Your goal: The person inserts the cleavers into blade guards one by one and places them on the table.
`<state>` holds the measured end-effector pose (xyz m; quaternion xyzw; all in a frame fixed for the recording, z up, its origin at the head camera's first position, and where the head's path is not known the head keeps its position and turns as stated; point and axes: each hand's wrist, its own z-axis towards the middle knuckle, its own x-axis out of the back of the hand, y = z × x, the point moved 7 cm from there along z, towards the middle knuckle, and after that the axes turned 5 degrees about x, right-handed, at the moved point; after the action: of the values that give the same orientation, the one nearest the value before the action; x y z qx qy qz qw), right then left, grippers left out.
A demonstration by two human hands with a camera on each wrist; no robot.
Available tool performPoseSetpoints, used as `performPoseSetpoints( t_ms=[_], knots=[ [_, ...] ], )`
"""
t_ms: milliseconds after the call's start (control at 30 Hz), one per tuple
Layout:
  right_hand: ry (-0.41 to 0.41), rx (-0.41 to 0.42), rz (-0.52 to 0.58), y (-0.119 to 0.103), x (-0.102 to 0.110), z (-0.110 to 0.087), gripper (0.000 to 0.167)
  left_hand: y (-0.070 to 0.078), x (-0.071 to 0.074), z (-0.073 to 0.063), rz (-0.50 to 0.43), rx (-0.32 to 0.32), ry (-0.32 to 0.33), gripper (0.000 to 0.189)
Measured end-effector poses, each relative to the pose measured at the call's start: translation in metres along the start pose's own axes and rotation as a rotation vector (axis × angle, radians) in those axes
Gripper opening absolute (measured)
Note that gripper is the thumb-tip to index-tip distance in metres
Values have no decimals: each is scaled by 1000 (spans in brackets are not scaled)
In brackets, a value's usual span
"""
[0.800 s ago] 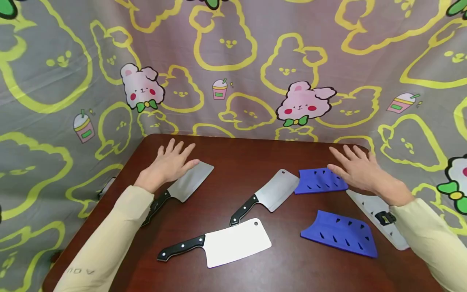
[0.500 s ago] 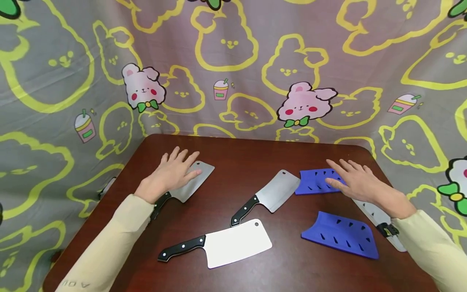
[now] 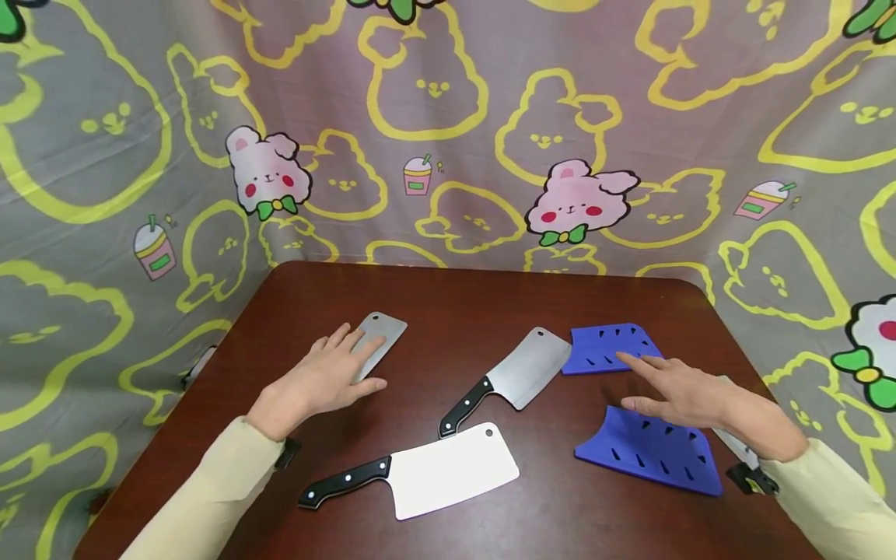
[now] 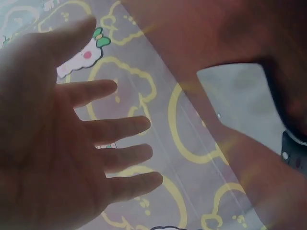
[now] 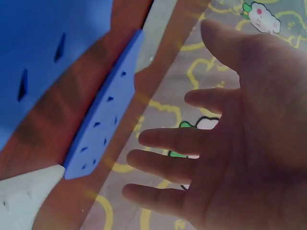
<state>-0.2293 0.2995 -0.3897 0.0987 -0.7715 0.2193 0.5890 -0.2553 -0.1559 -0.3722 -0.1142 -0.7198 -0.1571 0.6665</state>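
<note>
My left hand (image 3: 318, 381) hovers over the left cleaver (image 3: 386, 325), hiding its handle and much of its blade. Fingers are spread and nothing is held; in the left wrist view the cleaver's blade (image 4: 244, 96) lies apart from them. Above the right side my right hand (image 3: 693, 397) hangs with fingers extended and its palm bare in the right wrist view. Below it lie the far blue blade guard (image 3: 595, 350) and the near blue blade guard (image 3: 647, 451), both slotted. A whitish slotted guard (image 5: 29, 196) is mostly covered by my right wrist in the head view.
A middle cleaver (image 3: 528, 369) lies diagonally, its blade tip close to the far blue guard. In front is a larger cleaver (image 3: 455, 470) with a bright white blade and black riveted handle. The brown table (image 3: 462, 295) ends at a patterned curtain (image 3: 448, 109).
Both hands have drawn back toward the person and lower in the head view. More of the left cleaver's blade tip and the far blue guard now shows. Knives and guards stay put.
</note>
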Motion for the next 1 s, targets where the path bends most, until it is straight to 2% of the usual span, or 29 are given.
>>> performPoseSetpoints(
  t_ms=[233,400,500,633,800,1000],
  knots=[
    [-88,35,27,1,-22,-4,89,9,-19,-13,-43,-36,-69,76],
    [-171,-30,88,7,-39,-12,99,12,-34,-25,-111,-15,-163,81],
    [-188,-62,108,10,-45,-16,107,16,-42,-32,-148,1,-218,83],
    [-205,-64,132,10,-53,-21,114,21,-49,-39,-172,22,-281,80],
    [-235,-85,115,10,-62,-22,115,23,-61,-42,-144,40,-325,70],
    [-222,-99,47,10,-62,-19,116,26,-70,-39,-123,32,-348,59]
  ],
)
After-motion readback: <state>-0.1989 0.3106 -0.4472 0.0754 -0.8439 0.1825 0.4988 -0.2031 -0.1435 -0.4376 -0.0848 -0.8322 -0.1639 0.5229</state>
